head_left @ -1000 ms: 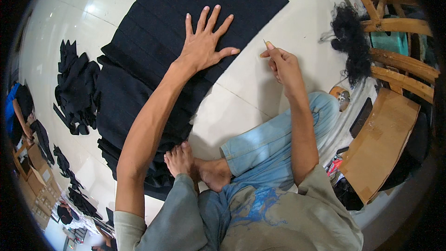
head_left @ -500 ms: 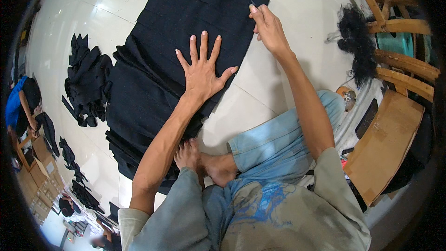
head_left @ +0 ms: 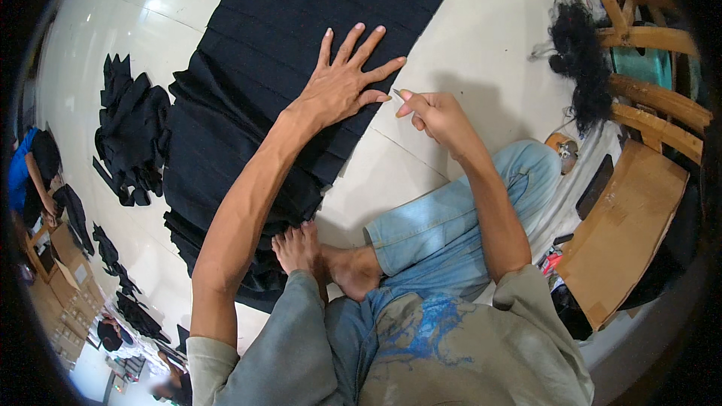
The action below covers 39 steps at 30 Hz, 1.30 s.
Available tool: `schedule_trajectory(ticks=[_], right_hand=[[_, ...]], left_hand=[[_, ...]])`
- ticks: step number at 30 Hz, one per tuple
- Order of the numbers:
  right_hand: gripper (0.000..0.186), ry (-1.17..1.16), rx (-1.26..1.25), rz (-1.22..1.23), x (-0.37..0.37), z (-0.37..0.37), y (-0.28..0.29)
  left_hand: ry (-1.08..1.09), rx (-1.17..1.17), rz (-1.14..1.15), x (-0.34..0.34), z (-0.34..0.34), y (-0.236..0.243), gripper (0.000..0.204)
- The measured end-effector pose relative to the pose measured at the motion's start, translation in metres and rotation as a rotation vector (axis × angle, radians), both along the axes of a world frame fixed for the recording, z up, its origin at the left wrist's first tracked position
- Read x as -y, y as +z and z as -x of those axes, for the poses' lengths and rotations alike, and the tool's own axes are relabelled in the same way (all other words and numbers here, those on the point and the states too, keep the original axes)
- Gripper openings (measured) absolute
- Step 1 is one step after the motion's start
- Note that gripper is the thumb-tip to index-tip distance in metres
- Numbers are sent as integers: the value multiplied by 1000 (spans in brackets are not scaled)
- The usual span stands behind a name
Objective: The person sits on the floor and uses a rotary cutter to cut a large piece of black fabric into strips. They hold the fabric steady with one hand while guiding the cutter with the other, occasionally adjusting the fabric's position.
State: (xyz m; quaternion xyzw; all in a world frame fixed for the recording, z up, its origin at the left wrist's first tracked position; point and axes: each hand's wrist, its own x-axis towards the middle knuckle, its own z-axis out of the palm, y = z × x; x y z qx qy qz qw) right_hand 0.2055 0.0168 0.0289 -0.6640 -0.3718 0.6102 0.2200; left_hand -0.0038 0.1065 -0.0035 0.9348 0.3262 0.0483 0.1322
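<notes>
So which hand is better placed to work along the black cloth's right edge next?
Probably the right hand: it pinches a small pointed thing near that edge, while the left hand is spread over the black cloth.

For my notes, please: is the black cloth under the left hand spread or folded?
Partly spread: the cloth lies flat under the left hand, but bunches in loose folds nearer the foot.
</notes>
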Motion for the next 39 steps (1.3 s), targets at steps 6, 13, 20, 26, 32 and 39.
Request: schedule_trajectory(ticks=[6,13,20,26,32,39], right_hand=[[48,13,103,-55,-7,5,2],[50,15,188,-113,-8,10,4],[48,25,247,-111,-11,12,3],[47,42,268,-110,-13,12,2],[47,48,244,-113,-12,9,-3],[52,-42,229,-68,-3,-16,4]], left_hand=[[-10,-52,10,-4,1,-1,73],[-12,-38,16,-4,1,-2,74],[-6,-28,17,-4,2,-4,74],[-3,-30,5,-4,2,-7,75],[-11,-47,-2,-4,0,-5,76],[36,122,143,-8,3,-1,66]])
